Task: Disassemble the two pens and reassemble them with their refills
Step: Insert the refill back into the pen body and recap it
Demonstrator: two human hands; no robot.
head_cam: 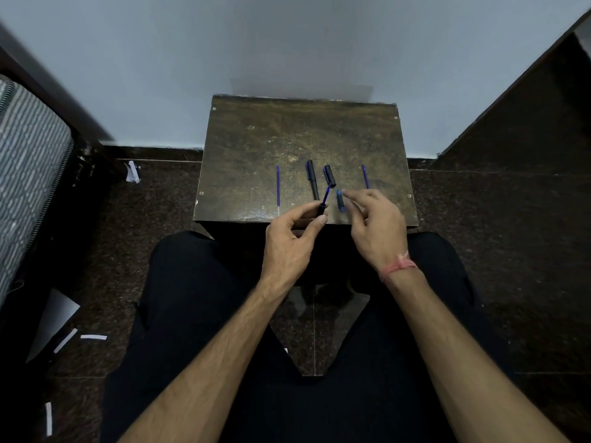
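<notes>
- Far left, a striped mattress (28, 174) edges the view, with paper scraps (92, 337) on the dark floor (479, 251) below it.
- On the brown tabletop (256, 139), the leftmost piece is a loose blue refill (278, 187), lying straight and apart from the rest.
- Next comes a capped black pen (312, 179), whole, lying on the tabletop.
- The left hand (289, 244) has its grip closed on a black pen barrel (321, 210) at the near edge; a blue refill tip (326, 195) sticks out of it, angled away.
- Just beyond lies a black cap (329, 175).
- A small blue nose piece (340, 200) lies beside the barrel.
- The right hand (375, 228) hovers over it, grip open and holding nothing, fingertips just beside the piece.
- Rightmost, a second loose refill (365, 175) lies beyond that hand.
</notes>
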